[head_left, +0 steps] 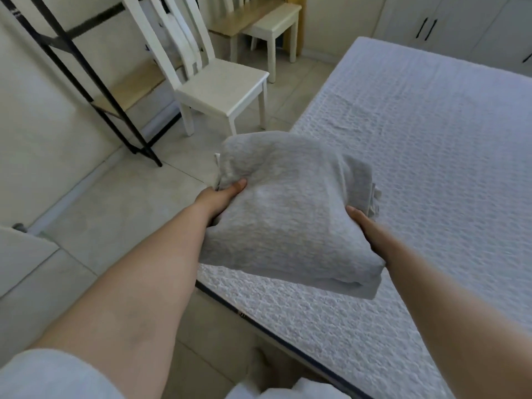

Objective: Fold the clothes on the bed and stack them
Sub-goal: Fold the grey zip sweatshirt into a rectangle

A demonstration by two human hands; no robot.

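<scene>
While you stand at the corner of the bed [431, 156], both your hands hold a folded grey garment [290, 214] up above the mattress edge, partly over the bed and partly over the tiled floor [115, 214]. Your left hand [220, 198] grips the garment's left side, thumb laid on top and the fingers hidden under the cloth. Your right hand [364, 226] clasps the right side the same way, thumb on the upper face, the rest tucked beneath. The garment is folded into a thick, roughly square bundle, its layered edges showing at the near lower corner and a bit of pale trim peeking out at both the far left and right edges. It sags a little between your hands and does not seem to touch the bed, though the near corner hangs close over it. The bed wears a white quilted cover, with a dark piping line along its near side. Beyond the bundle a white chair [221, 90] stands on the floor, near a black metal rack [95, 84] against the wall.
</scene>
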